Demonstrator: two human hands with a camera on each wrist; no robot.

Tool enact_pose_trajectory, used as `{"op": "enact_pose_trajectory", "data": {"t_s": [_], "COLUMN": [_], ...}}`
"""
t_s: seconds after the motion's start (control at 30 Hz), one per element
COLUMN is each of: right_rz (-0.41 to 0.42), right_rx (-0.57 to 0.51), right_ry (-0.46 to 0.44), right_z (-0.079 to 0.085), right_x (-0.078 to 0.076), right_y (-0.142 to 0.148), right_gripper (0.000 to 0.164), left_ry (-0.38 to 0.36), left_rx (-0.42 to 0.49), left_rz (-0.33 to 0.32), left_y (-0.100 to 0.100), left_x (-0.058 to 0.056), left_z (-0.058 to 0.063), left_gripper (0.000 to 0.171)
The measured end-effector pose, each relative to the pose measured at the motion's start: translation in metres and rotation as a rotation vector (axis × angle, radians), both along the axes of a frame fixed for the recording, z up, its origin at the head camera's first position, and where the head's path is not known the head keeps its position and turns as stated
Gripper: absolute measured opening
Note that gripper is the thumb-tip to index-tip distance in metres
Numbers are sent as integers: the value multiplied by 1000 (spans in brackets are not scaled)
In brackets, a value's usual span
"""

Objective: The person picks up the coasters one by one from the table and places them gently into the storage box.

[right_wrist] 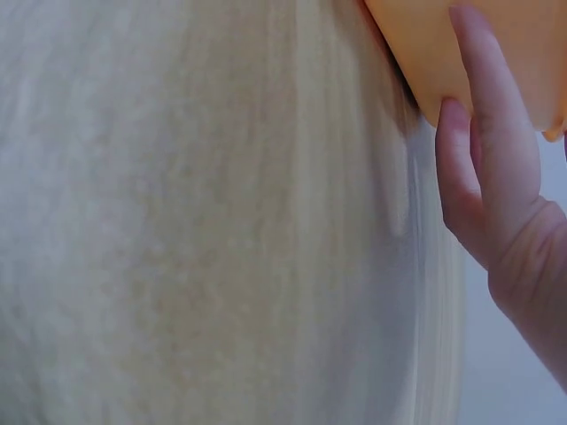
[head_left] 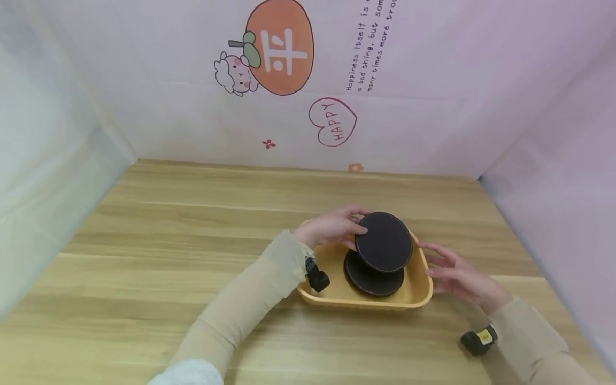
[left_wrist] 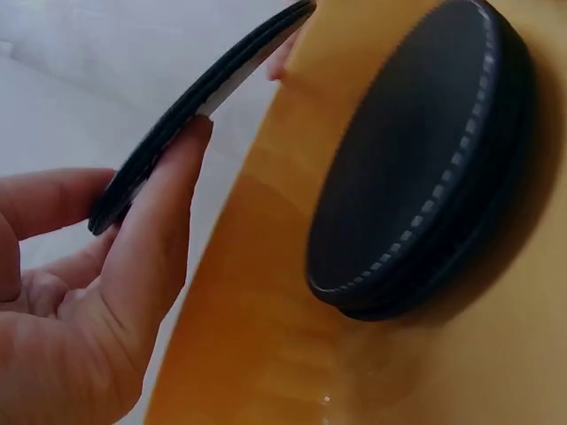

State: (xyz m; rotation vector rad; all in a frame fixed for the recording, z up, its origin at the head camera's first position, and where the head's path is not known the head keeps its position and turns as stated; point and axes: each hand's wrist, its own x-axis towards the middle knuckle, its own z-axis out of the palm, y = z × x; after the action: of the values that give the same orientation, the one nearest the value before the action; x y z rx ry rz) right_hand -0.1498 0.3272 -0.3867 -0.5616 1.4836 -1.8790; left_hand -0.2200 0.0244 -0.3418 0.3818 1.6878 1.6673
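Note:
A round black leather-look coaster with pale edge stitching is pinched at its left edge by my left hand. In the left wrist view the held coaster stands tilted, apart from what lies below. Under it, more black coasters lie stacked on the floor of a yellow plastic basket; how many is hard to tell. My right hand is at the basket's right end. Its fingers extend against the outer wall of the basket in the right wrist view, holding nothing.
The basket stands on a wood-grain table. A pale printed curtain closes off the back, and plain sheets hang left and right. Each wrist carries a small black camera, such as the right one.

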Motion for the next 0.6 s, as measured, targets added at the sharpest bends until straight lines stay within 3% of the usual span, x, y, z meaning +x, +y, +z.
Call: {"op": "enact_pose_trajectory", "data": {"t_s": [0.23,0.43,0.6], "right_rz": [26,21,17], "right_rx": [-5,-12,-29], "right_ry": [2,11,7], "right_z": [0,-1,-3], "right_x": [-6,-3,-2], "right_y": [1,2,1], "right_gripper": [57,57,58], "left_ry": [26,92,155], "left_rx": [-99,-205,-265], "left_rz": [-80,-162,-141], "left_y": [2,7,5], "left_x": [-3,-2,-2], "left_z": [-9,-13,-14], "left_gripper": [52,50,48]}}
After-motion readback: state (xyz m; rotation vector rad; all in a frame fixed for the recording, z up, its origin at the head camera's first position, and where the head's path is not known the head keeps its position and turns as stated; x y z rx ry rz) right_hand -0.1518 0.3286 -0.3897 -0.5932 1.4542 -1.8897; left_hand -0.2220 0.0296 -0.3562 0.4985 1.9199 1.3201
